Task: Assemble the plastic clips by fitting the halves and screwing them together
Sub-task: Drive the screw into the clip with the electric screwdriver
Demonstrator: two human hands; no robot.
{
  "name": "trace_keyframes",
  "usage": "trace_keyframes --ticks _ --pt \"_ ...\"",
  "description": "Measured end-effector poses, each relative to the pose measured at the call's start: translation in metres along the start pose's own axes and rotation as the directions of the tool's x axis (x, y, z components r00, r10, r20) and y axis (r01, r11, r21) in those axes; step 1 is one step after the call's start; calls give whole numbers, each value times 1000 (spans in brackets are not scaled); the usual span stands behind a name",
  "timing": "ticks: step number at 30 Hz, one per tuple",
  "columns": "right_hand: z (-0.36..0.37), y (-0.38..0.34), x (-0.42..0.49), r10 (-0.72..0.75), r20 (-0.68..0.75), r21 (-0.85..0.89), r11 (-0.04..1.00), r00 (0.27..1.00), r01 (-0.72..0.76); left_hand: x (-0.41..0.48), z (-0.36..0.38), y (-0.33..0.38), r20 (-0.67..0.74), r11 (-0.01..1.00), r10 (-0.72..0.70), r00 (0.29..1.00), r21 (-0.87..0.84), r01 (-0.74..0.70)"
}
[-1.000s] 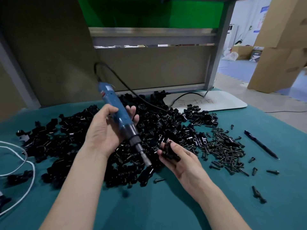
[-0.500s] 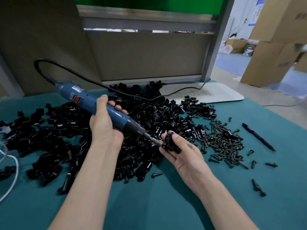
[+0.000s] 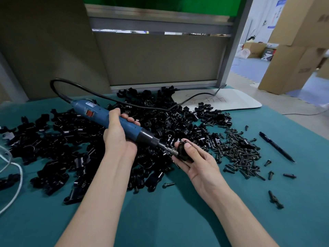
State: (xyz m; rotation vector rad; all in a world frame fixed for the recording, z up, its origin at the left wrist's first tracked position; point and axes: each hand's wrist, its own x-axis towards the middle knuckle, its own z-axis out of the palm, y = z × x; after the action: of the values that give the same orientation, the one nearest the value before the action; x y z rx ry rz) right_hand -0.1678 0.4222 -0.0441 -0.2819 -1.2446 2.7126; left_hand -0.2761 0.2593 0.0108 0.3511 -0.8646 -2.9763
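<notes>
**Electric screwdriver**, one: left hand wrapped round its blue barrel, bit tip against the clip.
**Clip**, one: pinched between thumb and fingers of the right hand, largely hidden by them.
**Clip halves**: black heap beyond and left of both hands, too tangled to count.
**Screws**: heap just right of the right hand, uncounted, with a few strays farther right.
**Pen**, one, past the screws.
**White cord**: cut off at the left frame edge.
**Tabletop**: teal cover shows between the forearms; its right edge runs beyond the pen.
</notes>
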Motion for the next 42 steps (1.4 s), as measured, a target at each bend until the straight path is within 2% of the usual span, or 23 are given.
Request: trace_keyframes --ticks 17,21,24,27,29,31,34,37,42 --pt "-5 2 1 -30 24 -44 999 999 31 -4 1 0 37 1000 3 999 4 -3" --pt "-6 4 0 -107 74 -132 984 992 116 -5 4 2 39 1000 18 999 17 -18" --pt "-8 1 -1 -237 102 -380 888 966 259 -7 5 -1 -51 1000 8 999 30 -6" --pt "-8 -1 -5 -322 145 -658 675 936 334 -3 -2 -3 -211 998 -37 977 51 48" --pt "-8 1 -6 -317 213 -717 592 924 368 1 -7 -1 -292 996 -69 954 34 83" --pt "-5 4 -6 -306 250 -730 564 919 387 4 -9 2 -315 996 -67 947 27 80" --pt "0 4 -9 -321 261 -719 565 910 405 6 -8 9 -303 997 -43 952 52 62" --pt "-5 -2 -12 -377 204 -693 596 903 405 10 -8 21 -280 999 -29 960 13 34" --pt "-12 0 -11 -331 180 -680 638 926 360 10 -6 25 -252 999 -42 967 -40 33"
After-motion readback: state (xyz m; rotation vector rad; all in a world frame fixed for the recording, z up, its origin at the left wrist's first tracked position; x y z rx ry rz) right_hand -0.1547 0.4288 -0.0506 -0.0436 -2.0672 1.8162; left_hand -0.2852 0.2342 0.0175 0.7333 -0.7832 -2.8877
